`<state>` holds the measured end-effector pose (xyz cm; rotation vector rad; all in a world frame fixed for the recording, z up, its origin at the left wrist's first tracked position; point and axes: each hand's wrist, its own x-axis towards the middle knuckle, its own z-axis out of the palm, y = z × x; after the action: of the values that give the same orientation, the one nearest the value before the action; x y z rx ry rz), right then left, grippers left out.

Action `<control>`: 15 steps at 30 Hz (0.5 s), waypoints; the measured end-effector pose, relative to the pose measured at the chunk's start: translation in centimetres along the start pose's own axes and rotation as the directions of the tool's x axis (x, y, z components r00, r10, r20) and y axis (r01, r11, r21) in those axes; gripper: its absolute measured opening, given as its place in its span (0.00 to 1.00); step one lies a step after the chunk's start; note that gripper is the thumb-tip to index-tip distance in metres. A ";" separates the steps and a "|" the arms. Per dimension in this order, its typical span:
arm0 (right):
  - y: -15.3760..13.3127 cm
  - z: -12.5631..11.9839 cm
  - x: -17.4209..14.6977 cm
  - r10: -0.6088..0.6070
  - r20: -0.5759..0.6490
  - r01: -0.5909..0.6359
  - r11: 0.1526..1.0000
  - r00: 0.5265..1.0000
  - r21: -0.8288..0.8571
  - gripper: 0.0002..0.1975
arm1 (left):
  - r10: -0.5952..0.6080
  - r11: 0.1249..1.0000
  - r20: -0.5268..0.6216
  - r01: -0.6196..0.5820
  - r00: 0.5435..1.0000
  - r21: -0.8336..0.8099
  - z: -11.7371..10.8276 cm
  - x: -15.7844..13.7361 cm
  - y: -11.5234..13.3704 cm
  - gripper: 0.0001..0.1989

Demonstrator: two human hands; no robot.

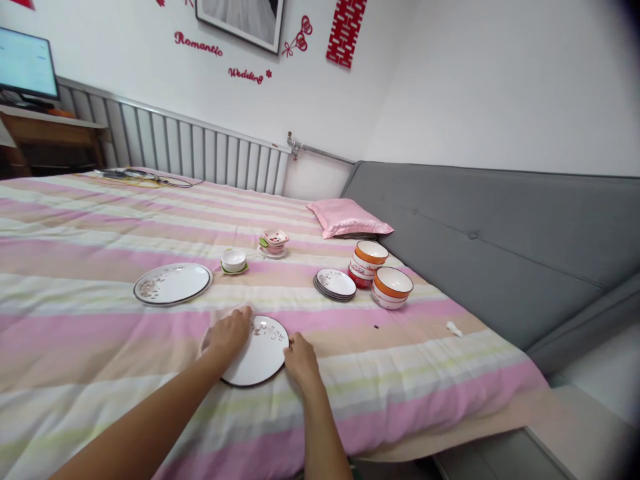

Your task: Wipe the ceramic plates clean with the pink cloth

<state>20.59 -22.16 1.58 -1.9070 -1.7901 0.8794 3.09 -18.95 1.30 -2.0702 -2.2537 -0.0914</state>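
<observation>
White plate had its rim pinched in my right hand; left hand curled on pale cloth at the opposite edge; bowls sat stacked beyond. Striped bedspread underneath, grey headboard alongside.

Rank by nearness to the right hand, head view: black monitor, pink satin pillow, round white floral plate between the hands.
1. Round white floral plate: touching the right hand.
2. Pink satin pillow: farther back, slightly right.
3. Black monitor: far left.
</observation>
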 end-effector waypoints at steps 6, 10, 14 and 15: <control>-0.2 -0.1 -0.2 0.000 0.009 -0.001 1.000 1.000 0.016 0.15 | 0.042 0.999 -0.033 -0.042 0.999 0.011 -0.1 -2.1 -1.0 0.19; -0.2 -0.1 -0.2 0.002 0.009 -0.002 1.000 1.000 0.022 0.15 | 0.045 0.998 -0.057 -0.042 0.997 0.046 0.0 -3.6 -1.0 0.20; -0.2 -0.1 -0.3 0.005 0.011 -0.005 1.000 1.000 0.019 0.16 | 0.035 0.998 -0.070 -0.031 0.997 0.062 -0.1 -4.8 -0.7 0.21; -0.3 -0.1 -0.3 0.007 0.012 -0.007 1.000 1.000 0.017 0.16 | 0.033 0.998 -0.070 -0.028 0.997 0.063 -0.2 -5.0 -0.6 0.21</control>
<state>20.49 -22.45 1.92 -1.9021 -1.7782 0.9082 2.93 -23.96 0.99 -2.0360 -2.1554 -0.0900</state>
